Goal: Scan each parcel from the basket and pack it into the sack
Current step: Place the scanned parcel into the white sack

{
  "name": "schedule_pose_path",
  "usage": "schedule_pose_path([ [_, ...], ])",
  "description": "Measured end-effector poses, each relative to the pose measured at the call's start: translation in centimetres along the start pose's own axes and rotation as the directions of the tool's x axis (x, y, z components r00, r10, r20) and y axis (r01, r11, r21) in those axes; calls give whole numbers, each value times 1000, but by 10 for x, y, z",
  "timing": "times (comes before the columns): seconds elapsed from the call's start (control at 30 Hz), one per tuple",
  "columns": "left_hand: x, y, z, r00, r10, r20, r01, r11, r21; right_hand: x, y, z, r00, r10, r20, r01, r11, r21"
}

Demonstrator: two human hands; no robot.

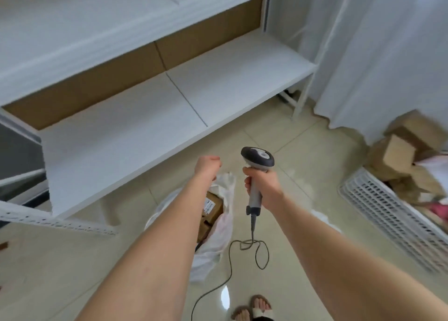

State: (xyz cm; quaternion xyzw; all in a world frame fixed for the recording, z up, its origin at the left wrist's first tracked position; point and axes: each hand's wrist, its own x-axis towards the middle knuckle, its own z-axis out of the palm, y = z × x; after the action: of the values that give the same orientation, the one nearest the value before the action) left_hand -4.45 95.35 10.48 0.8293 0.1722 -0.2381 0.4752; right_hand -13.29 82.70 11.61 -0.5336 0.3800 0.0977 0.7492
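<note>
My right hand (263,185) grips the handle of a grey barcode scanner (257,159), head pointing up and away; its cable (230,269) trails to the floor. My left hand (207,165) is bent down at the wrist with fingers curled under, at the raised rim of the white sack (224,226), which it seems to hold up. Brown cardboard parcels (213,208) with a label lie inside the sack. At the right edge stands the white slatted basket (388,211), with several brown parcels (400,153) in it.
A white shelf unit (169,107) with bare boards fills the upper left, brown cardboard behind it. A white curtain (378,53) hangs at the right. The floor is pale tile. My sandalled feet (252,308) are at the bottom edge.
</note>
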Motion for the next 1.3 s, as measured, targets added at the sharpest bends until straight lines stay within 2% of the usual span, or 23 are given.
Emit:
schedule_pose_path([
  [0.27, -89, 122, 89, 958, 202, 203, -222, 972, 79, -76, -74, -119, 971, -61, -233, 118, 964, 239],
  [0.53, -174, 202, 228, 874, 283, 395, -354, 928, 120, -122, -115, -274, 910, 5, -414, 197, 875, 443],
  [0.7, -217, 235, 334, 823, 280, 495, -401, 902, 156, -127, -125, -378, 895, -4, -446, 242, 844, 479],
  [0.9, -257, 264, 471, 810, 248, 532, -397, 899, 184, -113, -141, -508, 886, 17, -463, 271, 791, 548],
  [1.1, -284, 278, 587, 775, 182, 606, -396, 886, 241, -100, -147, -619, 834, 126, -538, 292, 727, 622],
  [1.3, -270, 301, 693, 742, 135, 656, -417, 859, 295, -62, -152, -715, 779, 209, -591, 302, 700, 647],
])
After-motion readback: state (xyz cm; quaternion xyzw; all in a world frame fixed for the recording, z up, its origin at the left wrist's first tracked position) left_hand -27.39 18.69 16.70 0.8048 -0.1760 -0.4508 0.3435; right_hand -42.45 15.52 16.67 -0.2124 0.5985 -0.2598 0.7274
